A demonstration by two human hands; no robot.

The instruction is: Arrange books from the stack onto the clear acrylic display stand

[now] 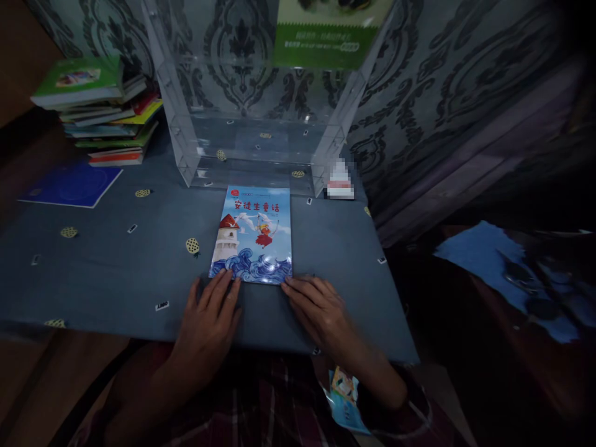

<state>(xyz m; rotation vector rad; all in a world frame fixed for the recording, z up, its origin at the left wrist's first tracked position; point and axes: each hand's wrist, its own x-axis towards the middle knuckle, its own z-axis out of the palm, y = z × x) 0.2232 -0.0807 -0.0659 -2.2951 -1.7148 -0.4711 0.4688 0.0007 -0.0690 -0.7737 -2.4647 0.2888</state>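
Left hand (212, 313), right hand (323, 310) half open, empty, touching bottom corners of shiny blue oblong paper book (251, 236); push gently.

From head height, the one camera faces forward and down over the nearby table (335, 242) toward the patterned wall (414, 93).
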